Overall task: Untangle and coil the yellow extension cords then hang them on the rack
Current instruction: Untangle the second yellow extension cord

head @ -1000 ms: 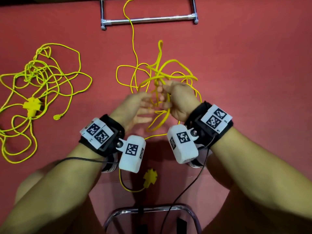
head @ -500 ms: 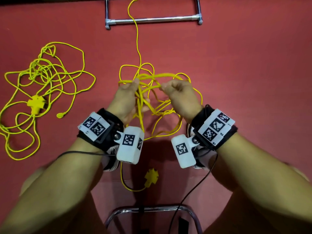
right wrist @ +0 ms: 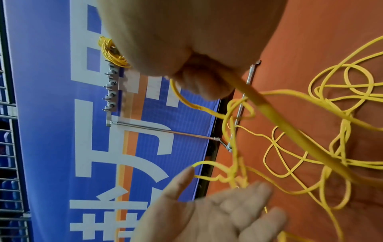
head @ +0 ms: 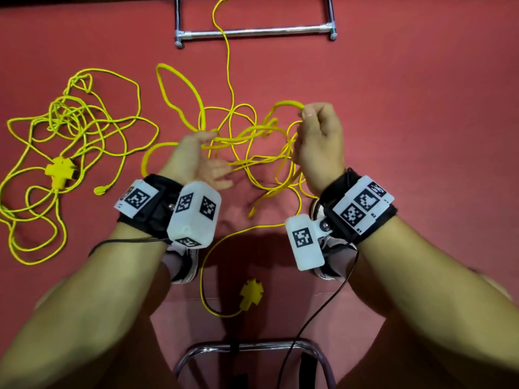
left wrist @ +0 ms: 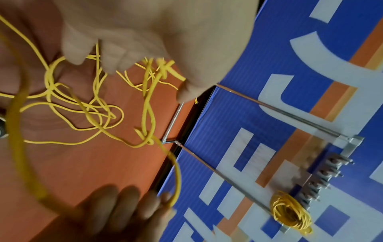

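**Yellow extension cord lifted in a tangle between two hands**

Yellow extension cord [head: 247,136], knotted and looping, is held up over the red floor [head: 421,108] between both hands. Right hand [head: 320,141]: fingertips pinched on a loop, raised highest. Left hand [head: 196,155]: fingers spread and relaxed, strands draped across them; whether any strand is actually gripped cannot be told. One strand runs up past the metal rack base [head: 252,32] and is cut off at the top edge. Its yellow socket block [head: 250,296] lies near the person's feet. A second tangled cord [head: 70,153] lies well apart to the left.

Head view cuts off the rack above its base. Wrist views show its hook bar [right wrist: 110,91] against a blue wall panel [right wrist: 51,114], with one coiled cord [left wrist: 290,214] hanging. Both wrist views are motion-blurred.
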`<state>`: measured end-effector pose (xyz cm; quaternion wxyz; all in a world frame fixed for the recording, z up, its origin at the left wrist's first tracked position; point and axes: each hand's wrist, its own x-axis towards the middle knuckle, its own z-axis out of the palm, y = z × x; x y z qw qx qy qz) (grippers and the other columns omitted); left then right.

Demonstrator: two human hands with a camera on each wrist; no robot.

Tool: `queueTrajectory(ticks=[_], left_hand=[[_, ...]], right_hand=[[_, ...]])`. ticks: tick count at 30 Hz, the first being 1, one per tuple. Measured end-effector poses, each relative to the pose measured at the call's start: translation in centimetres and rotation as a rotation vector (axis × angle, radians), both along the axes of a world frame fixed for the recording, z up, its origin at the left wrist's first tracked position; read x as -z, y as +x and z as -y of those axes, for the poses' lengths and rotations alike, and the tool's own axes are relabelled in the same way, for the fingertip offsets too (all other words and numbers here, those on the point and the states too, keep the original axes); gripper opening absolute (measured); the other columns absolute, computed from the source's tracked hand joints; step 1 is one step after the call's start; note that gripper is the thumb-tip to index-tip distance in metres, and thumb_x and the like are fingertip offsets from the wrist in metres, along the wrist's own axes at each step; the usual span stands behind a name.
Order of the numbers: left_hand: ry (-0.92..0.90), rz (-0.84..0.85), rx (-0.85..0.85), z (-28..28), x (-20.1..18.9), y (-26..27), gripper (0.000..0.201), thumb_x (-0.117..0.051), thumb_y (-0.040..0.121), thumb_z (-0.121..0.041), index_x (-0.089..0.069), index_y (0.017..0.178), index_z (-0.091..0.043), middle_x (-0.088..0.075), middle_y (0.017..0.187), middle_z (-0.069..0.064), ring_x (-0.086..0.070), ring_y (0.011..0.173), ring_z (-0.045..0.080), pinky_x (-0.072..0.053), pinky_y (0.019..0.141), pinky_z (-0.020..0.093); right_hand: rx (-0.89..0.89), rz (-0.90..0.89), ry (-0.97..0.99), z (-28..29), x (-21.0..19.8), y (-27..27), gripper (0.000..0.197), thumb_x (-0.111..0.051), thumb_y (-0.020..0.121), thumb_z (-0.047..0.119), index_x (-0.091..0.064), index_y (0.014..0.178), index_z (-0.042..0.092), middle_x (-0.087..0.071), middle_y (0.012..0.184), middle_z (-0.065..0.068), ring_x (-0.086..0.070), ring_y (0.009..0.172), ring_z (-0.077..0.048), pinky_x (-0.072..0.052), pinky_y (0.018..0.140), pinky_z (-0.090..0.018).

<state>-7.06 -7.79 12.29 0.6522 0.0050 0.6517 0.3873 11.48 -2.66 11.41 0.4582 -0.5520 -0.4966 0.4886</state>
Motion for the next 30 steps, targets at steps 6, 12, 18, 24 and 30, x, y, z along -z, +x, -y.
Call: queueTrajectory(ticks=[6, 12, 18, 24, 30], left_hand=[[0.147, 0.237, 0.076, 0.1, -0.8, 2.0, 0.043, -0.045, 0.096, -0.048, -0.064, 0.088, -0.010, -0.065, 0.068, 0.006, -0.064, 0.063, 0.022, -0.054, 0.064, 0.032], [0.185, 0.202, -0.048, 0.0, -1.1, 1.7, 0.033, -0.036, 0.107, -0.031, -0.056, 0.088, -0.013, -0.039, 0.046, -0.009, -0.035, 0.034, 0.004, -0.031, 0.032, 0.016], [0.305, 0.111, 0.362, 1.3, -1.9, 4.0, 0.024, -0.041, 0.103, -0.023, -0.056, 0.087, -0.014, -0.038, 0.050, -0.006, -0.028, 0.037, 0.006, -0.018, 0.044, 0.022], [0.381, 0.000, 0.382, 1.6, -1.6, 4.2, 0.020, -0.050, 0.101, -0.019, -0.066, 0.105, -0.007, -0.050, 0.060, -0.004, -0.038, 0.046, 0.008, -0.030, 0.048, 0.022], [0.437, 0.050, 0.326, 1.5, -1.1, 3.9, 0.035, -0.040, 0.104, -0.031, -0.066, 0.112, -0.008, -0.057, 0.069, -0.001, -0.046, 0.054, 0.012, -0.037, 0.054, 0.026]], right_hand=[[-0.602, -0.249, -0.100, 4.1, -2.0, -1.9, 0.013, -0.050, 0.095, 0.004, -0.052, 0.087, 0.013, -0.060, 0.074, -0.005, -0.049, 0.047, -0.007, -0.036, 0.040, -0.017], [-0.677, 0.307, -0.101, 5.1, 0.9, -1.4, 0.009, -0.060, 0.074, 0.020, -0.057, 0.067, 0.024, -0.063, 0.061, 0.003, -0.057, 0.059, -0.017, -0.048, 0.059, -0.036], [-0.372, -0.002, -0.453, 2.5, 0.2, -1.5, 0.037, -0.048, 0.092, 0.049, -0.065, 0.085, 0.017, -0.063, 0.072, -0.005, -0.065, 0.075, -0.029, -0.055, 0.076, -0.044], [-0.427, -0.422, -0.686, 2.3, -1.3, -1.6, 0.046, -0.035, 0.101, 0.050, -0.056, 0.105, 0.009, -0.052, 0.070, -0.005, -0.052, 0.059, -0.022, -0.049, 0.053, -0.025], [-0.308, -0.695, -0.796, 1.0, -1.2, -1.3, 0.032, -0.042, 0.100, 0.037, -0.056, 0.095, 0.008, -0.064, 0.074, -0.006, -0.057, 0.058, -0.021, -0.051, 0.058, -0.033]])
